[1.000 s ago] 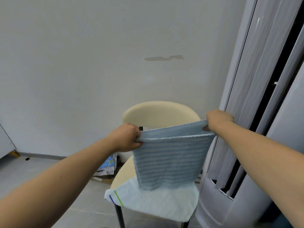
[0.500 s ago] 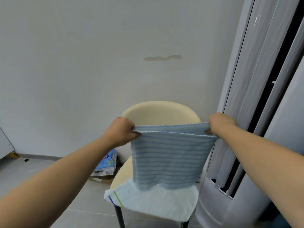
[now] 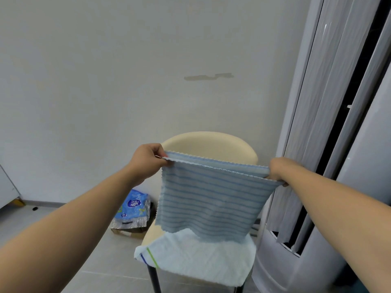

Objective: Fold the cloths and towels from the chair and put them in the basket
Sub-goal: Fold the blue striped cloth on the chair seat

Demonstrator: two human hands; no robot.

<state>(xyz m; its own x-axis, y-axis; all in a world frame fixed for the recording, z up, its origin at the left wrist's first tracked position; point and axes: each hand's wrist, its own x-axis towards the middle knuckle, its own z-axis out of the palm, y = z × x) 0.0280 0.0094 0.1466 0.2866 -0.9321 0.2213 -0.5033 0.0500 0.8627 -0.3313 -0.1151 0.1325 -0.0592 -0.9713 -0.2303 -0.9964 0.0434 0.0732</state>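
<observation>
While both hands' fingers pinch striped cloth [image 3: 211, 197] top corners, it hangs doubled above chair [image 3: 211, 144].

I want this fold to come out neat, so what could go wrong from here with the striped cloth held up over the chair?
1. The striped cloth is held only at its top corners by the left hand and right hand; a loose grip could drop it onto the white towel below.
2. Its top edge slopes down to the right, so the fold may come out crooked.
3. The white towel overhangs the chair seat; brushing it might pull it off.
</observation>
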